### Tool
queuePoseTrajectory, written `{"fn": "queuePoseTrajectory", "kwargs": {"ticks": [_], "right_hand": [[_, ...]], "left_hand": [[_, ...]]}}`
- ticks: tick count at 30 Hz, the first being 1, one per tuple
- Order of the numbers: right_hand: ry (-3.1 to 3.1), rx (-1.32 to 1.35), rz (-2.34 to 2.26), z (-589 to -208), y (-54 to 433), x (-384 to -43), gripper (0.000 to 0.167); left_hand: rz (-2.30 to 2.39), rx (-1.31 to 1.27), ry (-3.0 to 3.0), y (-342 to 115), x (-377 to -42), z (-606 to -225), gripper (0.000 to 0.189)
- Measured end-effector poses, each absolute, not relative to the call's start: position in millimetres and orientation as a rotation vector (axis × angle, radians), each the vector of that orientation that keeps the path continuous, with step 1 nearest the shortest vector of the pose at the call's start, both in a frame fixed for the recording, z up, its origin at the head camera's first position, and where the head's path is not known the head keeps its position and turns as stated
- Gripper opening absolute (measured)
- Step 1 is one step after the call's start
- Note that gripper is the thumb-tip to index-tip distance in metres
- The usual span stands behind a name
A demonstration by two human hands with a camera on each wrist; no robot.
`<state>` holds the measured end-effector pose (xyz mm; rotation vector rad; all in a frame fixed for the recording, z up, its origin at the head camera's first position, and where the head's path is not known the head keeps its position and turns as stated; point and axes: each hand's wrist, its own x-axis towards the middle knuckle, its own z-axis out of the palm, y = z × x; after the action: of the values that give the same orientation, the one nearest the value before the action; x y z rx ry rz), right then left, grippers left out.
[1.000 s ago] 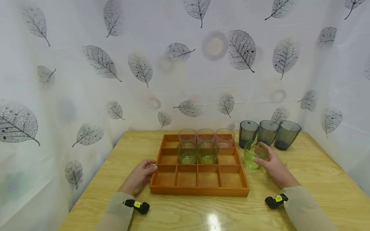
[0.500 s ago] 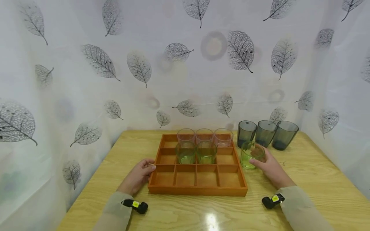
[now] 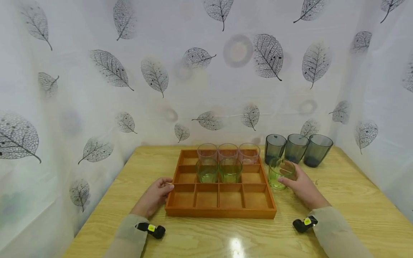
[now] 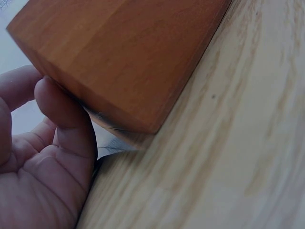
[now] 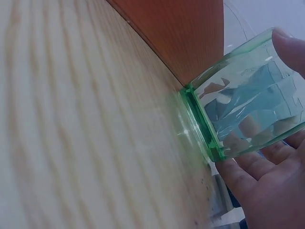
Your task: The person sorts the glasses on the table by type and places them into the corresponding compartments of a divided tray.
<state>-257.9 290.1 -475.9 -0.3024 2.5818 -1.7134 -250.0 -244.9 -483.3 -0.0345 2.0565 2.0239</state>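
My right hand (image 3: 303, 186) holds a green glass (image 3: 278, 175) just right of the wooden divided tray (image 3: 221, 213). In the right wrist view the thumb lies on one side of the green glass (image 5: 252, 105) and the fingers on the other, its base at or just over the tabletop. My left hand (image 3: 155, 197) touches the tray's left side with thumb and finger, loosely bent; the left wrist view shows the fingertips (image 4: 57, 100) against the outer wall. Two green glasses (image 3: 207, 172) stand in the tray's middle row, and three pale pink glasses (image 3: 228, 152) in the back row.
Three dark grey glasses (image 3: 297, 148) stand at the back right of the wooden table (image 3: 200, 236), behind the held glass. A leaf-patterned curtain (image 3: 206, 89) hangs behind the table and along its sides.
The right hand has brought the green glass slightly left, closer to the tray's right wall, then kept it nearly still. The left hand stays at the tray. The head view has shifted slightly.
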Motion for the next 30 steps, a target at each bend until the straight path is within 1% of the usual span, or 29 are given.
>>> {"fn": "queuePoseTrajectory", "kwargs": {"ticks": [5,9,17,22,30], "right_hand": [[2.601,-0.301,-1.693,-470.6,286.6,-256.6,0.088],[2.647,-0.300,-1.665,-462.4,284.0,-254.9,0.092],[2.722,-0.265,-1.612,-447.9,281.7,-253.5,0.092],[2.669,-0.299,-1.664,-439.1,277.9,-255.2,0.095],[2.668,-0.354,-1.704,-419.2,268.7,-256.5,0.092]], "left_hand": [[2.019,-0.038,2.054,-246.0,-249.2,-483.6,0.041],[2.020,-0.039,2.053,-246.0,-249.0,-482.8,0.043],[2.018,-0.043,2.066,-244.7,-248.8,-481.1,0.041],[2.022,-0.035,2.067,-245.0,-249.2,-482.1,0.040],[2.018,-0.035,2.065,-245.1,-250.7,-483.4,0.043]]}}
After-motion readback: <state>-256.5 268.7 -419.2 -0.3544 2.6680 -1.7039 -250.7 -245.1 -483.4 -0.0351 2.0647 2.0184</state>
